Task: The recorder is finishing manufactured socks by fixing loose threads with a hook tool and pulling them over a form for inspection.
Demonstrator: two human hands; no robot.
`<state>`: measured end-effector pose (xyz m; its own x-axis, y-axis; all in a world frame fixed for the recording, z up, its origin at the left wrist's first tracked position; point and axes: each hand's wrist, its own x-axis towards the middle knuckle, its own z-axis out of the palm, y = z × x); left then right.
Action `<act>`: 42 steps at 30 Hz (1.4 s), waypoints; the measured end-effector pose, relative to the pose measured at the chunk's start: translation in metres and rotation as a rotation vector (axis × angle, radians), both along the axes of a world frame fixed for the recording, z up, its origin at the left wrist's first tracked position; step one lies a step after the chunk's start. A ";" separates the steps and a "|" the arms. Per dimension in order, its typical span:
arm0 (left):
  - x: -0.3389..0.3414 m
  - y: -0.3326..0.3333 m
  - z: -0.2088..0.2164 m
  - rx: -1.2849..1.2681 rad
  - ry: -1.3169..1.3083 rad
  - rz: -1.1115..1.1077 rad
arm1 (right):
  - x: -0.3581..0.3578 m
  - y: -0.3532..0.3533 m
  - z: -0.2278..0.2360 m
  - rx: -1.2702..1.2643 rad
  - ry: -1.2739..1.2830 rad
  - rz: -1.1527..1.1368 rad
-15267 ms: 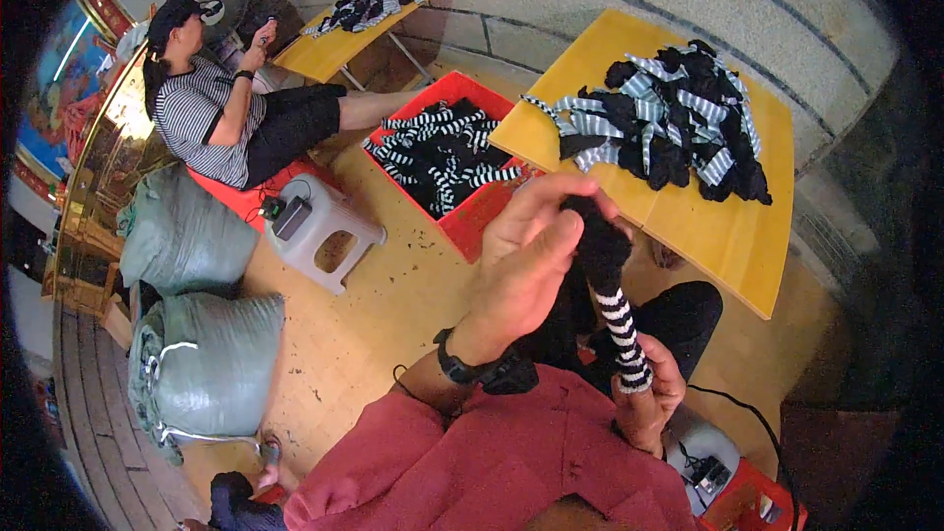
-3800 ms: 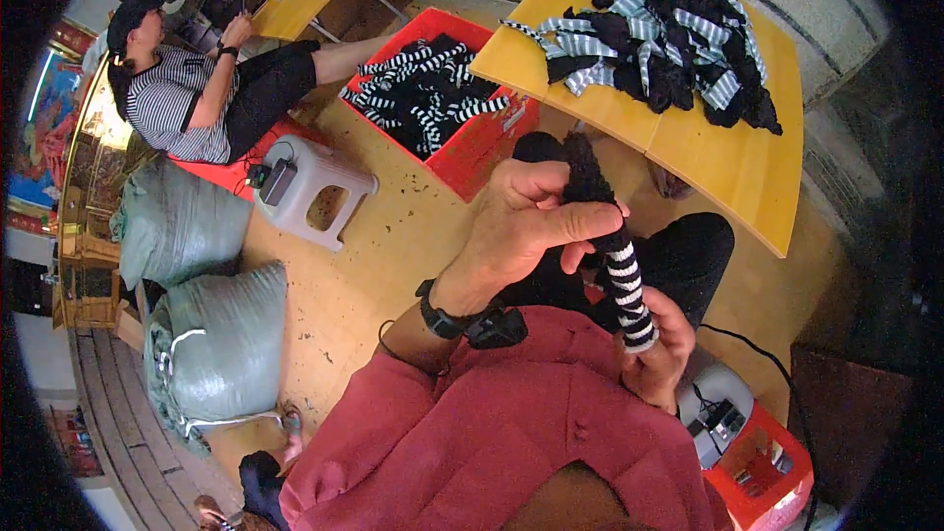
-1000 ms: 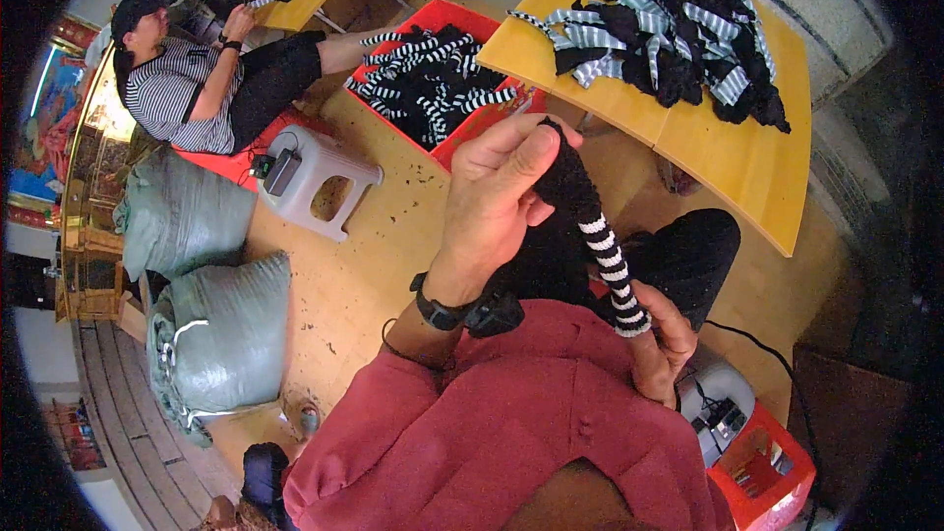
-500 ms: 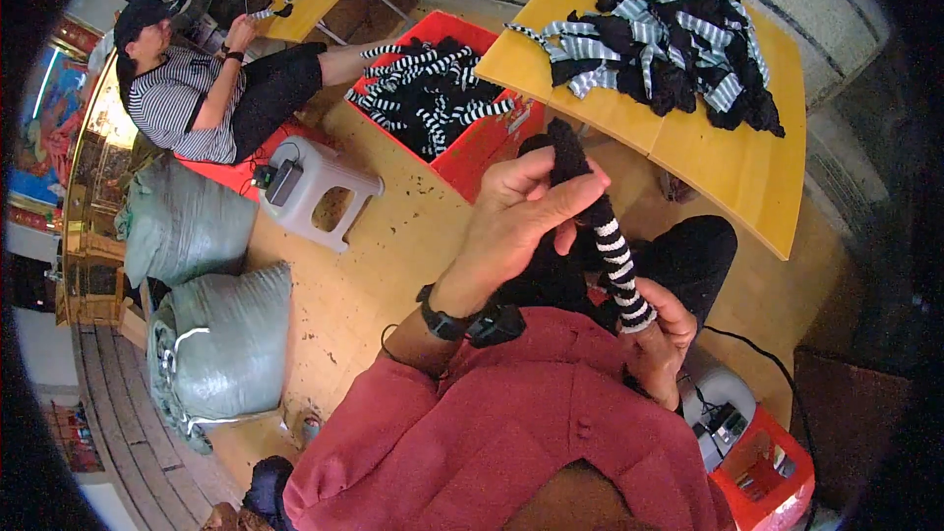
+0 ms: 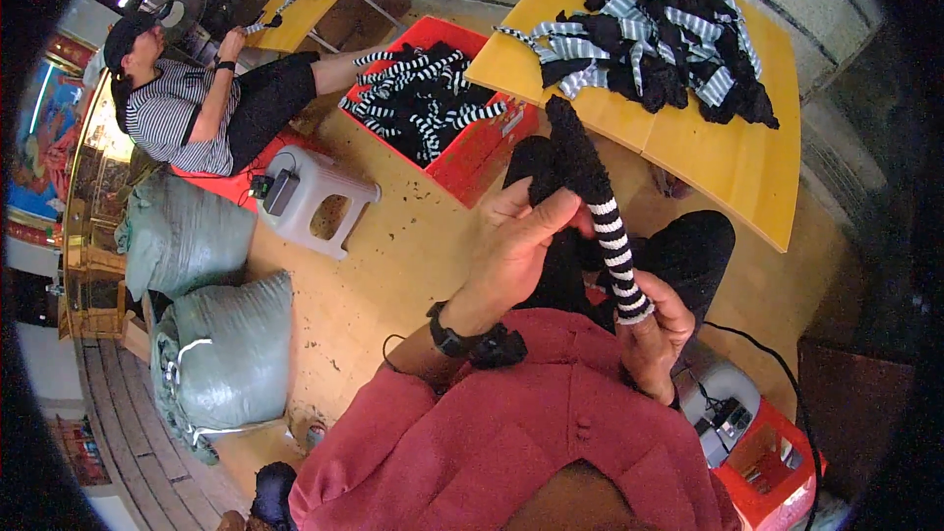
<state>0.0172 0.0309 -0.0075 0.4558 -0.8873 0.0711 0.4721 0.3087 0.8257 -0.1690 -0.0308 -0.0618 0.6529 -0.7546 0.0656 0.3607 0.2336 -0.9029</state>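
Between my hands, over my lap, is a black fuzzy knitted piece [image 5: 582,162] with a long black-and-white striped cuff [image 5: 615,256]; whether it is a sock or a glove I cannot tell. My left hand [image 5: 526,236] is closed on the black part just above the stripes, thumb across it. At the cuff's lower end, my right hand [image 5: 657,339] grips the pale rim between thumb and fingers; some of its fingers are hidden. The black end points up and away from me, toward the table.
A yellow table [image 5: 728,192] ahead right carries a heap of grey-and-black knits [image 5: 654,39]. Left of it, a red bin [image 5: 462,172] holds striped pieces. A person [image 5: 182,103] sits beyond a grey stool [image 5: 320,197]. Stuffed sacks [image 5: 231,344] stand at left; a black cable [image 5: 777,364] runs at right.
My left hand has shifted slightly down and left on the black part, whose fuzzy end now spreads wider above the fingers. The right hand stays at the cuff's rim. The seated person's hands have lowered.
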 end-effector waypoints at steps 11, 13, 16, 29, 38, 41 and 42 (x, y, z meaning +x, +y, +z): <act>-0.015 -0.029 0.024 -0.215 0.287 0.070 | 0.003 0.010 0.000 -0.324 0.142 -0.022; -0.026 -0.032 0.021 -0.243 0.158 0.012 | 0.002 0.013 -0.005 -0.351 0.111 -0.013; -0.038 -0.033 0.019 -0.224 0.129 0.026 | 0.006 0.022 0.000 -0.158 0.029 -0.064; -0.041 -0.031 0.007 -0.205 0.020 -0.013 | 0.017 0.014 0.020 0.198 -0.202 0.006; 0.014 -0.025 0.016 -0.420 0.307 -0.164 | 0.001 -0.006 0.019 0.305 -0.118 0.300; 0.026 -0.028 0.011 -0.506 0.183 -0.190 | 0.002 -0.008 0.019 0.424 -0.100 0.426; 0.029 -0.027 0.012 -0.480 0.164 -0.121 | 0.003 -0.008 0.020 0.453 -0.099 0.450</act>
<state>0.0463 0.0038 0.0046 0.3918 -0.8191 0.4190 0.6392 0.5699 0.5164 -0.1661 -0.0393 -0.0415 0.9191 -0.3755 -0.1193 0.2149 0.7316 -0.6470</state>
